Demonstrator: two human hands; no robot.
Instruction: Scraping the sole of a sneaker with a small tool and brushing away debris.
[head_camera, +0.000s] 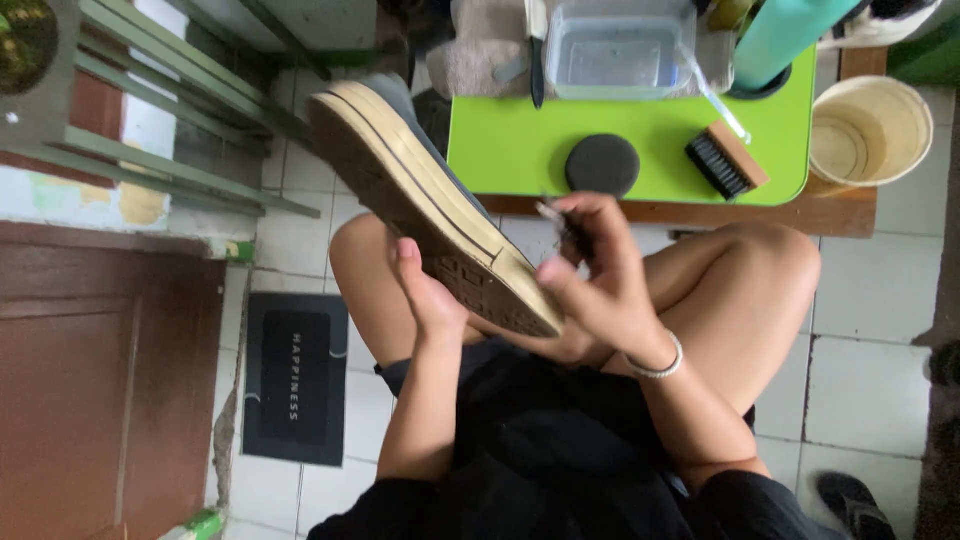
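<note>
Shoe (420, 190), sole up and worn tan, is resting in the left hand (430, 300), which is gripping its heel above the knees. Right hand (600, 270) is pinching a small brush (562, 225) beside the sole's edge. Beyond them, the green bench (520, 150) is carrying a clear tub (615, 55) holding water; open tiled floor (880, 300) is lying to the right.

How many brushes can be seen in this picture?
2. A wooden brush with dark bristles lies on the green table. The right hand holds a thin small brush at the shoe. Others may be hidden.
</note>
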